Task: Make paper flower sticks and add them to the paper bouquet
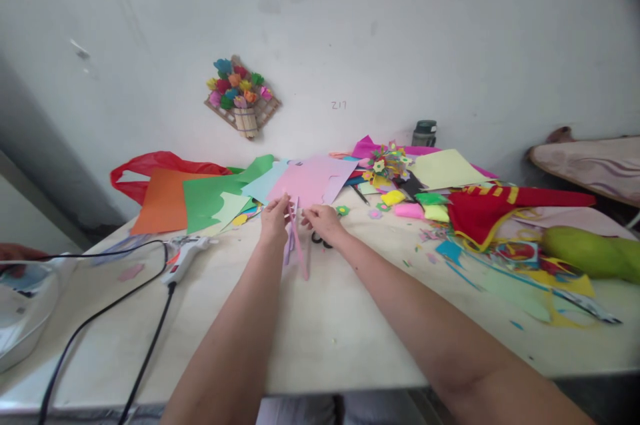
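Holding thin pink and purple paper strips [299, 245] between both hands [275, 217] [323, 219], over a cream table [345, 331], glue gun [184, 259] at left

Fairly bright, soft light; L edge of wall darker. Wide-angle distortion at edges, hands [323, 219] a bit blurry.

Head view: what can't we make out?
All in the head view:
- Right hand: fingertips too small, blurred; grip unclear.
- Black loops: rest hidden by the right hand.
- Bottle: base hidden behind paper.
- Patterned panel: cut off by right edge.
- Red cloth: yellow markings broken up by folds.
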The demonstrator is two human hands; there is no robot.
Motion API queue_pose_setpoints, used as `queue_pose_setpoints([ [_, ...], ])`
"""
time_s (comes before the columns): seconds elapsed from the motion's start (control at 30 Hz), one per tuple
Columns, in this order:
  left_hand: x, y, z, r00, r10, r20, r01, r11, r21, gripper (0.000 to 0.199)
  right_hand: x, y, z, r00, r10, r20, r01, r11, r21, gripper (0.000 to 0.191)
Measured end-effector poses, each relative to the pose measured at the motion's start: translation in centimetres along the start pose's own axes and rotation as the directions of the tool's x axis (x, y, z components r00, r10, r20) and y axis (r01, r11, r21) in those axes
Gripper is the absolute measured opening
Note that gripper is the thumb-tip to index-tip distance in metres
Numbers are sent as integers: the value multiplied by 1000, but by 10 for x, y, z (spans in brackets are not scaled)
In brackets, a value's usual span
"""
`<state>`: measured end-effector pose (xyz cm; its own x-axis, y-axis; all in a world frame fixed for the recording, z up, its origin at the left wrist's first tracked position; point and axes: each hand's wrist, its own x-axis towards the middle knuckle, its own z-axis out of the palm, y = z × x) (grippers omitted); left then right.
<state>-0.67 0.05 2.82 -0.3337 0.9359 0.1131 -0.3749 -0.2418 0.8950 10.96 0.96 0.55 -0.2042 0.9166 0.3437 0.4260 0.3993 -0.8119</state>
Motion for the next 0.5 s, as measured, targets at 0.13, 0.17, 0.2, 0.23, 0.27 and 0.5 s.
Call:
queue_pose_setpoints([
  [0.13,7,8,-3,990,92,-109,-92,996,10,27,-6,-15,14,995,-21,99,34,991,-133,21],
  [0.17,9,11,-4,986,110,-122,-107,994,23,26,-7,-19,16,993,-30,113,50,983,-179,20],
  [0.2,11,14,-5,983,124,-136,-120,992,37,27,-8,-23,18,990,-41,132,70,973,-221,20],
  [0.23,14,17,-7,979,136,-150,-130,990,49,27,-8,-27,20,987,-47,154,87,961,-262,21],
  [0.27,16,20,-9,975,148,-166,-140,988,60,29,-9,-31,22,983,-45,178,98,948,-302,22],
  [0.5,21,35,-16,943,205,-261,-197,979,55,37,-6,-46,46,955,-82,285,232,807,-544,25],
])
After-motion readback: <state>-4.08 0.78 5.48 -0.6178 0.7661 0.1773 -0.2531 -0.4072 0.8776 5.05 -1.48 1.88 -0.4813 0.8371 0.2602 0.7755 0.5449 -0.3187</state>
